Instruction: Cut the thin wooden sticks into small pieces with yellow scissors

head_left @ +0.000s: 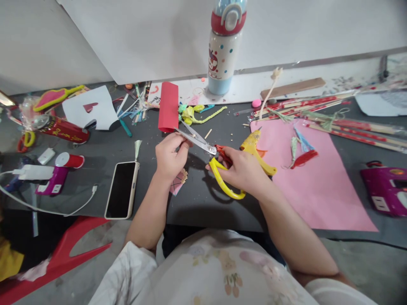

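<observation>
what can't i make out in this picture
- Head view: whether the left hand pinches anything; its own fingers hide it.
- Head view: part of the handle of the scissors, covered by the right hand.
- Head view: part of the patterned pink piece, behind the left forearm.
- Head view: the top of the bottle, cut off by the upper edge.

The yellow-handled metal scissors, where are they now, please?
The scissors are central in the head view, in the right hand, pointing towards the left hand.
</observation>
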Demonstrator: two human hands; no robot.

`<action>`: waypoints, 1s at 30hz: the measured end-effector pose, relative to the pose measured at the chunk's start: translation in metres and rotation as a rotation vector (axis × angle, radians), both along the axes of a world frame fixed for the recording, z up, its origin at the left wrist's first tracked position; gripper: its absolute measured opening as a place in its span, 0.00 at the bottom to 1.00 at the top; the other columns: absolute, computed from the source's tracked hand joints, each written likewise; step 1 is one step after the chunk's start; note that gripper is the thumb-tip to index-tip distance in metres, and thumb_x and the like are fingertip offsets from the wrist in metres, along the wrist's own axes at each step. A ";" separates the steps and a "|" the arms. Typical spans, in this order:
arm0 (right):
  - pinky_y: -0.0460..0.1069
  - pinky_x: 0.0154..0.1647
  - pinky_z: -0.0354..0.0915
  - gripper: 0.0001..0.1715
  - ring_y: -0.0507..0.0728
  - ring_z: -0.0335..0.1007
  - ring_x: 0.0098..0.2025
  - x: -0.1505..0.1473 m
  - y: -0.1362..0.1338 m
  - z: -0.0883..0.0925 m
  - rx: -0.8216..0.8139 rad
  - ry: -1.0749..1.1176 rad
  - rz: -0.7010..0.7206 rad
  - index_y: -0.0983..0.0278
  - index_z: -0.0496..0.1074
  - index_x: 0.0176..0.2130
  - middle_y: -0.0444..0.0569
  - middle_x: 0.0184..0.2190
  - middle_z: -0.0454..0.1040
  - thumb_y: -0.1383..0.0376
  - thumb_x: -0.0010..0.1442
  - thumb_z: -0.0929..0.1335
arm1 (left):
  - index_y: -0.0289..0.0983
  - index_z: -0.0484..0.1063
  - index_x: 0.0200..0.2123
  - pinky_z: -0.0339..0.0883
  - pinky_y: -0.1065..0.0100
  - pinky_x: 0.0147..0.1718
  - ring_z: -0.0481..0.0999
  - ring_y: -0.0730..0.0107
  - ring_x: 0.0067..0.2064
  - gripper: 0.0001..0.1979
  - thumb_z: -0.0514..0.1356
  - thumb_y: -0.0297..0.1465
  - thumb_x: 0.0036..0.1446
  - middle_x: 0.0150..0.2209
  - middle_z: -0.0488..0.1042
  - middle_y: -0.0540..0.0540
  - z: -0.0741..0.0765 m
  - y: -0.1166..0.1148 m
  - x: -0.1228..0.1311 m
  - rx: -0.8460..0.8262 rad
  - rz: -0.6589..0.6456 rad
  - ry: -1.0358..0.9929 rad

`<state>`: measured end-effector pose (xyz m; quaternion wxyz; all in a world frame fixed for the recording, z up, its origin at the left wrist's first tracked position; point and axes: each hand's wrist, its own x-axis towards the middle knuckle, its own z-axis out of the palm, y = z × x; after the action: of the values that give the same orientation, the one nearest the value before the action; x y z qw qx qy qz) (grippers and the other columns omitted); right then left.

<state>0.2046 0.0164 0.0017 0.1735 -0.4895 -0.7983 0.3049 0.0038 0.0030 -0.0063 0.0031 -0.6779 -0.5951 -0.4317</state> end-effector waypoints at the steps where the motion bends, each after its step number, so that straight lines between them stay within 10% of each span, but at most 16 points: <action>1: 0.45 0.23 0.50 0.16 0.48 0.57 0.20 0.000 0.000 -0.001 0.004 -0.001 -0.002 0.62 0.59 0.26 0.39 0.18 0.64 0.54 0.49 0.67 | 0.38 0.74 0.26 0.66 0.73 0.36 0.74 0.74 0.34 0.06 0.58 0.26 0.53 0.29 0.77 0.50 0.000 0.000 0.000 -0.003 0.002 0.007; 30: 0.46 0.24 0.51 0.20 0.51 0.61 0.21 0.000 0.003 -0.003 0.002 -0.024 -0.053 0.61 0.61 0.29 0.42 0.21 0.68 0.48 0.50 0.66 | 0.37 0.74 0.27 0.66 0.72 0.33 0.74 0.74 0.30 0.11 0.56 0.33 0.58 0.25 0.75 0.49 0.006 0.002 -0.002 -0.022 -0.005 0.029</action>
<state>0.2050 0.0191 -0.0014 0.1725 -0.5140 -0.7874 0.2934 0.0020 0.0054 -0.0006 0.0033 -0.6856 -0.5982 -0.4150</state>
